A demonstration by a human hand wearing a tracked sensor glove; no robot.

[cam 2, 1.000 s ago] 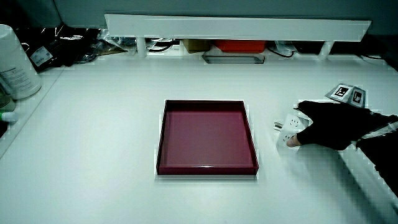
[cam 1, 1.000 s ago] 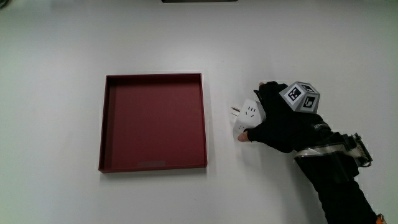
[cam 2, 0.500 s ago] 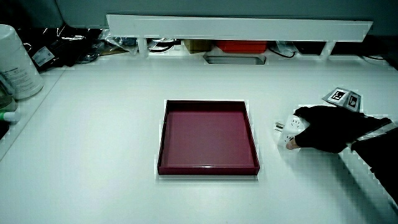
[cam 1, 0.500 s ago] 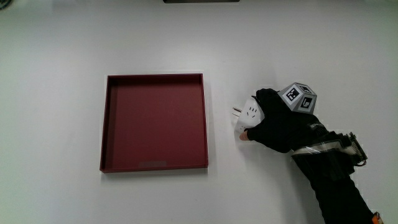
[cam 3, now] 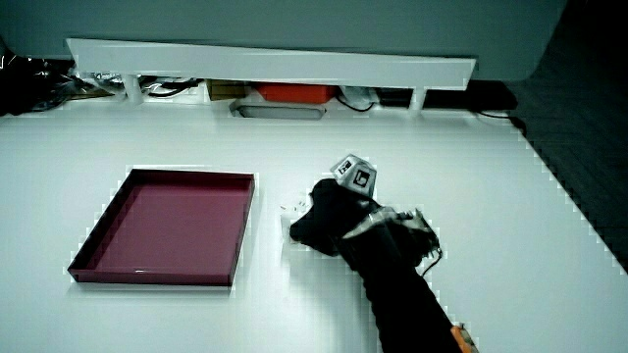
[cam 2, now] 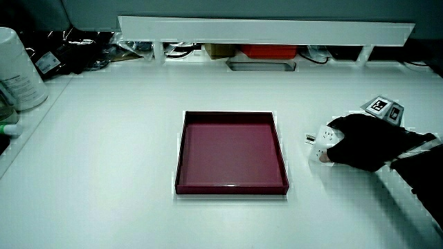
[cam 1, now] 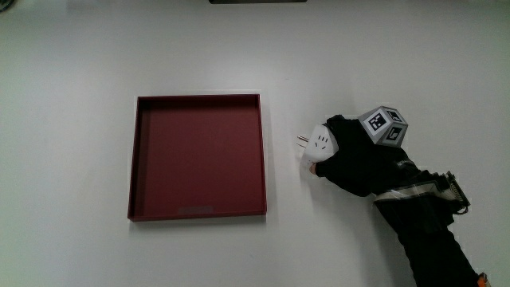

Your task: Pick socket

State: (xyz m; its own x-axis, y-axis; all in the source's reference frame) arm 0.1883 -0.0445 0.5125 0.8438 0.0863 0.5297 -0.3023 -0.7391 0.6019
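My hand (cam 1: 358, 163) lies low on the counter (cam 1: 382, 64), fingers curled around the white socket (cam 1: 320, 144), cube (cam 1: 385, 125) on its back facing up, forearm (cam 1: 422, 227) stretching back toward me. The socket sits just beside the red tray (cam 1: 197, 212), its prongs pointing at it.

Hand (cam 2: 363, 142) around socket (cam 2: 322, 139)

dark red tray (cam 1: 198, 156), white table (cam 1: 80, 64), low partition (cam 2: 263, 31)
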